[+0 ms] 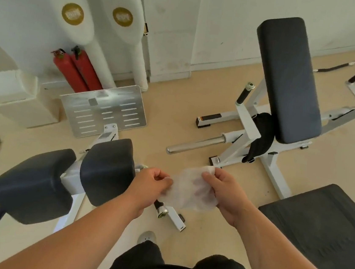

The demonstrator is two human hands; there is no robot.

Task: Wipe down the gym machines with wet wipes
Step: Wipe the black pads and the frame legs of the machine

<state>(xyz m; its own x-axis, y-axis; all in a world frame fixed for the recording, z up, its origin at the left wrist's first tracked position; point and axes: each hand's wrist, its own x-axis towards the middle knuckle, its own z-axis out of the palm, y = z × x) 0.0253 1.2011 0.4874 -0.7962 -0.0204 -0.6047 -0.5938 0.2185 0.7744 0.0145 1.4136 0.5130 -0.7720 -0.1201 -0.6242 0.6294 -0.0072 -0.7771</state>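
Observation:
A thin white wet wipe (pixel 190 191) is stretched between my hands above the floor. My left hand (pixel 150 185) pinches its left edge with curled fingers. My right hand (pixel 223 190) pinches its upper right corner, fingers behind the sheet. Just left of my hands stands a white-framed machine with two dark shoulder pads (pixel 106 170) and a ridged metal footplate (pixel 106 110). A second white machine with a long dark back pad (pixel 289 80) and a chrome bar (pixel 195 145) stands ahead on the right.
A dark mat (pixel 325 230) lies on the floor at the right. Two white punching bags (pixel 118 21) and two red fire extinguishers (pixel 77 72) stand by the back wall. A machine handle (pixel 161 210) pokes out under my left hand. My shoe (pixel 147 237) is below.

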